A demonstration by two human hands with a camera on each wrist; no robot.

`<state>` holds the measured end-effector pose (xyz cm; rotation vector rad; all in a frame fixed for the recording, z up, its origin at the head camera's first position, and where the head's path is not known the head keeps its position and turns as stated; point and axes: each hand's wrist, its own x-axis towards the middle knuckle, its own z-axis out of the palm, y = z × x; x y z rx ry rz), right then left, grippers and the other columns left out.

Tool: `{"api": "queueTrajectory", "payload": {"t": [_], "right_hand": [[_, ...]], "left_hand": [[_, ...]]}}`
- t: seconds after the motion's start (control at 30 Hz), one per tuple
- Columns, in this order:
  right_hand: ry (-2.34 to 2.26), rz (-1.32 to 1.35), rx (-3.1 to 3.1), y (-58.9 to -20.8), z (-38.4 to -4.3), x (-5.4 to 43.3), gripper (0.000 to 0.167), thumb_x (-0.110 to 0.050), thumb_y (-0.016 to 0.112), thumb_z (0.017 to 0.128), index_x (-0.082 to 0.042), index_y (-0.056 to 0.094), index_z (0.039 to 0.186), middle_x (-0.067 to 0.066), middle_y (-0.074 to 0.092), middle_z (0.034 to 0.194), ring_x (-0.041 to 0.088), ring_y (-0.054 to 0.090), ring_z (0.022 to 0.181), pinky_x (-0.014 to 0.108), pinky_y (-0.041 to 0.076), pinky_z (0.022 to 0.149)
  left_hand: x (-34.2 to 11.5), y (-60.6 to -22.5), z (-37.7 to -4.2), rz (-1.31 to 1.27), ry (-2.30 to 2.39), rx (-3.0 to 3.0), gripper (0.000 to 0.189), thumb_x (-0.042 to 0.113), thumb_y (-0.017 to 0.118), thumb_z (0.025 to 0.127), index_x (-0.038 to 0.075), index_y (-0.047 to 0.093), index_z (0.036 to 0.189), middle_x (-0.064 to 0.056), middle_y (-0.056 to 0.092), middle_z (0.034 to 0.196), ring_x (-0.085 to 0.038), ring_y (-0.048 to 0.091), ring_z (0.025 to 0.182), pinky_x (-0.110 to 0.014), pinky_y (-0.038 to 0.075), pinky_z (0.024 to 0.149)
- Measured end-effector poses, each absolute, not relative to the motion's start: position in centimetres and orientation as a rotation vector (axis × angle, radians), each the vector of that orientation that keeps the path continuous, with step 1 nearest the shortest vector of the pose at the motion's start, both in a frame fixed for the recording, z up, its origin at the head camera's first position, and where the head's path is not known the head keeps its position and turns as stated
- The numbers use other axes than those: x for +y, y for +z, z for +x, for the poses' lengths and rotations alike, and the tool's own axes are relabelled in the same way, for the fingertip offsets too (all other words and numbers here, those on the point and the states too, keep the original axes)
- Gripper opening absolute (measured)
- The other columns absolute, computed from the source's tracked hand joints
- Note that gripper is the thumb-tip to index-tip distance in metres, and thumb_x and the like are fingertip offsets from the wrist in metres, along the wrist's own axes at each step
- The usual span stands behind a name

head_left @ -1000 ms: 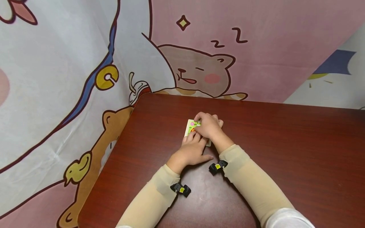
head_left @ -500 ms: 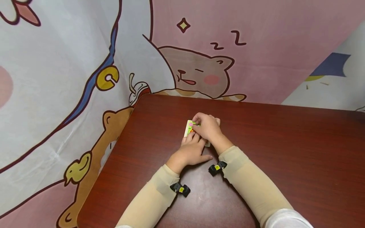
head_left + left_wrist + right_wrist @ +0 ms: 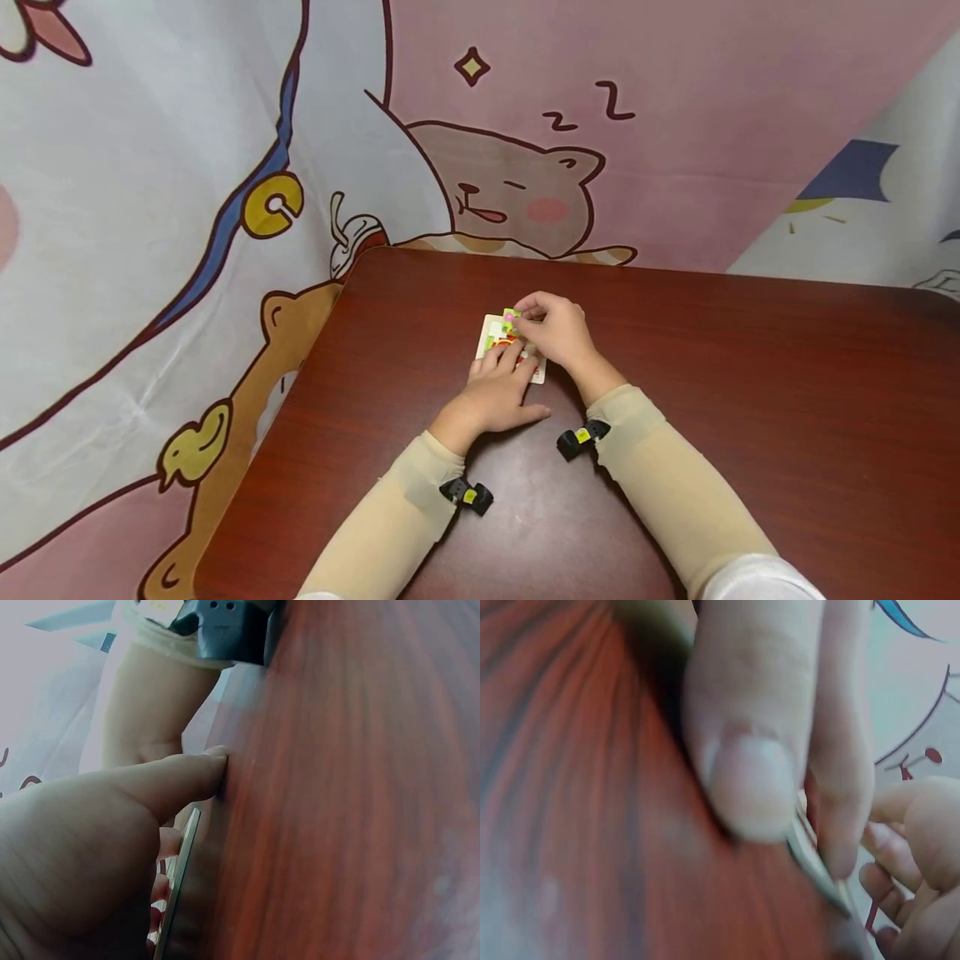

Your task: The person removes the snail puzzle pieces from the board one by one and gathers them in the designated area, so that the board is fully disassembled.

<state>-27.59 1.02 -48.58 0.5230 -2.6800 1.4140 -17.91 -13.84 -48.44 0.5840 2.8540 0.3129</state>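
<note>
Brace first, then go easy on the pinch

So your left hand (image 3: 493, 398) is laid on the board (image 3: 482, 336), fingers straight and a bit spread, thumb sticking out to the side, off the board. Your right hand (image 3: 562, 335) is pinching a green piece (image 3: 510, 322) with a pink flower on it, between thumb and forefinger. That piece is just past your left fingertips, at the far edge of the board. Whether it's clear of the board or touching it, I honestly can't tell; the right wrist view is mostly blurry fingers.

How I'd do it: press down with the left fingers so the board can't skate on the table (image 3: 750, 417), but tuck them back from the pale patch (image 3: 496, 330) beside the piece so you can see what you're working over. Pinch lightly near the piece's edge and turn it with your fingertips, not your whole wrist. Something that small would probably flip or slip if you squeeze hard.

Counts: two hands, one board, one piece in the pinch, one table, two beige sleeves (image 3: 382, 521), two black wrist straps (image 3: 570, 446). There's more coloured stuff around your left fingers, but it's too covered to count
</note>
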Motion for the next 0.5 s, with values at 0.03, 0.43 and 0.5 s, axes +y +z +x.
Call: {"api": "queueTrajectory", "payload": {"t": [0.03,0.43,0.5], "right_hand": [[1.441,0.517,-2.667,-48.7,-27.6,1.4,0.015,-0.021,0.084,0.093,-0.014,0.079,0.104,0.002,0.079,0.097,0.021,0.074,0.094,0.048,0.048,0.096],[1.553,0.501,-2.548,-49.2,-27.6,5.2,0.016,-0.018,0.086,0.091,-0.012,0.081,0.105,0.002,0.079,0.092,0.021,0.073,0.093,0.039,0.054,0.08],[1.551,0.503,-2.546,-49.2,-27.5,5.8,0.016,-0.017,0.086,0.091,-0.011,0.081,0.105,0.002,0.079,0.093,0.021,0.073,0.094,0.039,0.054,0.082]], "left_hand": [[-13.8,-48.5,-18.0,0.583,0.319,2.857,0.088,0.063,0.068,0.097,0.024,0.035,0.168,-0.007,0.018,0.176,-0.032,0.022,0.155,-0.055,0.031,0.115],[-13.8,-47.9,-17.8,0.558,0.346,2.82,0.09,0.064,0.066,0.098,0.024,0.03,0.17,-0.009,0.014,0.177,-0.035,0.02,0.156,-0.055,0.029,0.116],[-13.8,-47.8,-17.8,0.559,0.345,2.821,0.09,0.064,0.066,0.098,0.023,0.03,0.17,-0.009,0.015,0.177,-0.035,0.02,0.156,-0.055,0.029,0.116]]}}
